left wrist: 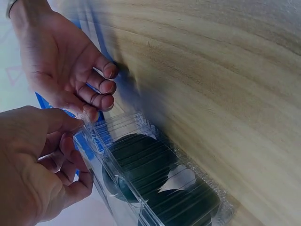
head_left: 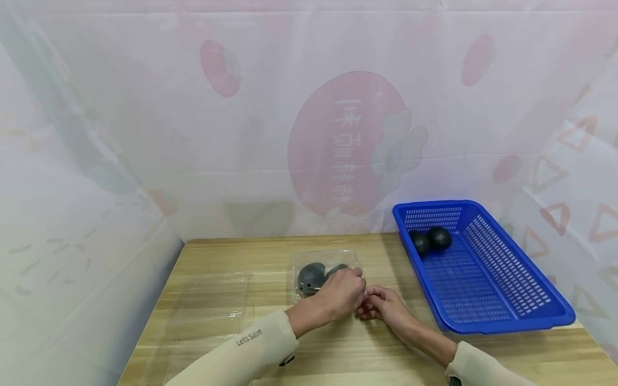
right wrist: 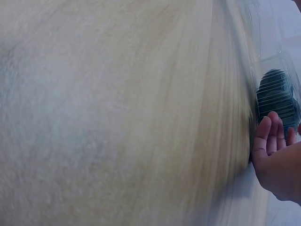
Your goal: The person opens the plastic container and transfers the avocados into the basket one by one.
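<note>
A clear plastic clamshell box (head_left: 295, 276) with dark green avocados (head_left: 311, 276) inside sits on the table in front of me. My left hand (head_left: 341, 294) reaches across it and pinches the rim at its near right corner. In the left wrist view the thumb and fingers of the left hand (left wrist: 35, 165) are at the edge of the ridged box (left wrist: 136, 122). At that same corner, my right hand (head_left: 386, 311) has its thumb and forefinger on the plastic lip, the other fingers loosely bent. The right wrist view catches the right hand (right wrist: 277, 160) beside the box.
To the right stands a blue perforated basket (head_left: 492, 324) with two more avocados (head_left: 439, 238) at its far left. Clear plastic containers (head_left: 207, 300) lie on the left of the wooden table (head_left: 270, 246). A printed cloth (head_left: 260, 134) hangs behind and at both sides.
</note>
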`<state>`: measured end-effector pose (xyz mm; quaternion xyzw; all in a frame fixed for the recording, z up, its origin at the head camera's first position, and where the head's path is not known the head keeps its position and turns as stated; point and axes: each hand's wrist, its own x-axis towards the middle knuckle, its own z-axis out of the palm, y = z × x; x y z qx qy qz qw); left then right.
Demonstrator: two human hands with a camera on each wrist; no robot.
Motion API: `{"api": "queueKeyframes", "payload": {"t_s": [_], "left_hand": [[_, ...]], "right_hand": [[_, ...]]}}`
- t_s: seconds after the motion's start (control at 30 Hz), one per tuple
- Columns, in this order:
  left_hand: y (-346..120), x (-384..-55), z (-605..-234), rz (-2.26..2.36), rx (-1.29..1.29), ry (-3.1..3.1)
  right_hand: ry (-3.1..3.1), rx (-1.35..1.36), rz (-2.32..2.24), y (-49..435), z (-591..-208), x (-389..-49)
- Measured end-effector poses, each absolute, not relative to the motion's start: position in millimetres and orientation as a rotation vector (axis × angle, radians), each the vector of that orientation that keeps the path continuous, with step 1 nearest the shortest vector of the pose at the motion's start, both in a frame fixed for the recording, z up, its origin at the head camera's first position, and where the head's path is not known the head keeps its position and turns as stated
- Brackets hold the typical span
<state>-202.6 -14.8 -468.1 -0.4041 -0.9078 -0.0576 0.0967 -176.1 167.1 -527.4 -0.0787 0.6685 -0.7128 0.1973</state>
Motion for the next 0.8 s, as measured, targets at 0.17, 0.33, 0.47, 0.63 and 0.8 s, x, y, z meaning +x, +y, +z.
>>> {"api": "queueKeyframes", "payload": {"t_s": [0.17, 0.33, 0.47, 0.63, 0.8], "left_hand": [[-15.3, -204.0, -467.6, -0.211, -1.183, -2.709], [-15.1, -205.9, -467.1, -0.255, -1.184, -2.742], [-14.8, -206.6, -467.4, -0.275, -1.178, -2.757], [-15.1, -206.7, -465.8, -0.311, -1.18, -2.756], [-18.2, -207.5, -459.1, -0.401, -1.169, -2.744]], "right_hand": [[1.829, -0.225, -2.022, 165.7, -528.3, -176.3], [1.797, -0.209, -2.048, 164.3, -528.0, -175.9], [1.769, -0.186, -2.061, 164.0, -527.9, -175.4], [1.743, -0.148, -2.08, 163.5, -528.4, -174.8], [1.734, -0.115, -2.092, 164.1, -528.9, -174.7]]}}
